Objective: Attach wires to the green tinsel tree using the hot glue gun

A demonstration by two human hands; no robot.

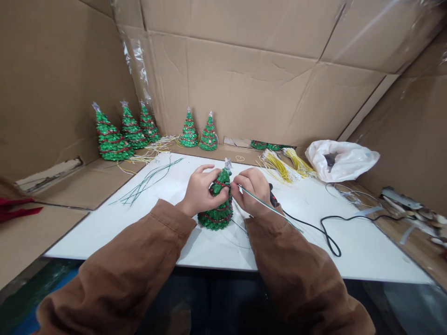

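Observation:
A small green Christmas tree (215, 217) with red garland and a pale star on top stands on the white board (167, 242) in front of me. My left hand (200, 191) is wrapped round its upper left side, thumb across the front. On the right, my right hand (253, 191) pinches a thin green and white wire (260, 201) against the tree's side. The wire trails down to the right, over my sleeve. Behind my right hand lies a partly hidden black tool (273, 196) with a black cord. The pinching fingertips hide the wire's near end.
Several finished-looking trees (111, 137) stand along the back and left. Loose green wires (143, 184) lie on the board's left. Yellow-white wire bundles (277, 167) and a white plastic bag (344, 160) sit at the back right. A black cord (328, 232) loops across the right side.

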